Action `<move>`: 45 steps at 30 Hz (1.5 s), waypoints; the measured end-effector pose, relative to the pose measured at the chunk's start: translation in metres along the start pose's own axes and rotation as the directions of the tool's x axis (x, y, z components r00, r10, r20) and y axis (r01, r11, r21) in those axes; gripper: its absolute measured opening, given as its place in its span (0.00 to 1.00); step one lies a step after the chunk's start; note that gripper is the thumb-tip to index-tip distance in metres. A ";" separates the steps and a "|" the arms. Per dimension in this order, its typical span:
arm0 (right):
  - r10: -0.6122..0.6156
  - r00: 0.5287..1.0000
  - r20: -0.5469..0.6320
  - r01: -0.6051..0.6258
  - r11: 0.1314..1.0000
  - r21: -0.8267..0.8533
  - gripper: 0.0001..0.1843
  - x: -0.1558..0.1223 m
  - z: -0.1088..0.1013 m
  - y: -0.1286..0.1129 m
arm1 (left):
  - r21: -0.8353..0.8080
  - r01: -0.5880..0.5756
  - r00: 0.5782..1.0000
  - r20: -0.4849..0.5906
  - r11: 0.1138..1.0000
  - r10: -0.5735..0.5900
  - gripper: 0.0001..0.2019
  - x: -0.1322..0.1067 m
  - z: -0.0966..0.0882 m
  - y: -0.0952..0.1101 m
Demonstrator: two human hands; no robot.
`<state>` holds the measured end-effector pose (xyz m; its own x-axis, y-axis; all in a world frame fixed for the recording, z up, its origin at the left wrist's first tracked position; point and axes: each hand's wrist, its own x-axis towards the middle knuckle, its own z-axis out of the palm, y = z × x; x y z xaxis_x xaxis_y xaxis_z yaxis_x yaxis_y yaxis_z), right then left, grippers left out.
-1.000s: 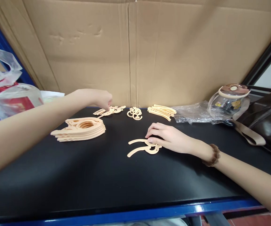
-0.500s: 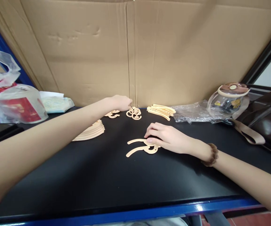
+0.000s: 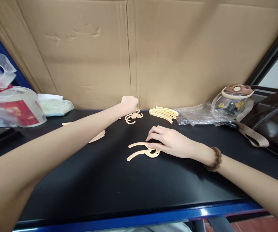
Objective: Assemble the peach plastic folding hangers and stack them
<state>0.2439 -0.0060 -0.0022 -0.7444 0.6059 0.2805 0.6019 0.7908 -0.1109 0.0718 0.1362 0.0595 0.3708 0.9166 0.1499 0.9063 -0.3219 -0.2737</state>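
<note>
Stretched far across the table, my left hand is closed over a small pile of beige hanger hooks. Its fingertips are hidden behind the knuckles, so what they grip is not visible. Nearer to me, my right hand rests on the table with its thumb and curled fingers on a flat beige folding hanger. Two curved arms of that hanger point left, and a round hook part lies at its middle. Part of the hanger is covered by the palm. Under my left forearm, a stack of curved hanger arms is partly hidden.
Behind the right hand lies a bundle of beige strips, beside a crumpled clear plastic bag. A clear bottle and a dark bag stand at right. At left are a bagged tissue roll, a wipes pack and cardboard behind.
My left hand has closed down into the hook pile, and the hooks lie differently. The left forearm now covers more of the stacked arms. My right hand stays on the hanger.
</note>
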 end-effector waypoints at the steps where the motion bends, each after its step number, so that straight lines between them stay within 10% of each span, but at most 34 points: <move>1: 0.001 1.000 -0.010 -0.001 1.000 -0.015 0.19 0.001 -0.001 0.001 | -0.012 0.010 1.000 -0.014 1.000 -0.010 0.16 -0.001 -0.003 -0.001; 9: 0.280 0.920 -0.273 -0.357 0.886 -0.296 0.19 -0.005 -0.013 0.054 | -0.111 -0.023 1.000 -0.001 0.994 0.023 0.09 -0.058 -0.033 0.013; 18: 0.533 0.820 -0.210 -0.553 0.641 -0.532 0.21 -0.004 -0.020 0.101 | -0.104 -0.100 0.994 0.028 0.990 0.103 0.11 -0.132 -0.003 0.023; 30: 0.507 0.834 -0.220 -0.526 0.609 -0.593 0.14 0.005 -0.005 0.107 | -0.457 -0.079 0.995 -0.093 0.886 0.041 0.10 -0.142 0.025 -0.002; 45: 0.385 0.868 -0.314 -0.492 0.574 -0.655 0.14 0.003 -0.003 0.106 | -0.461 -0.087 0.995 -0.089 0.883 0.051 0.19 -0.140 0.034 0.010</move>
<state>0.3065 0.0796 -0.0101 -0.3237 0.8029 0.5005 0.9007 0.0995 0.4230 0.0221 0.0124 0.0029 0.4335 0.8740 0.2196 0.8617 -0.4733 0.1829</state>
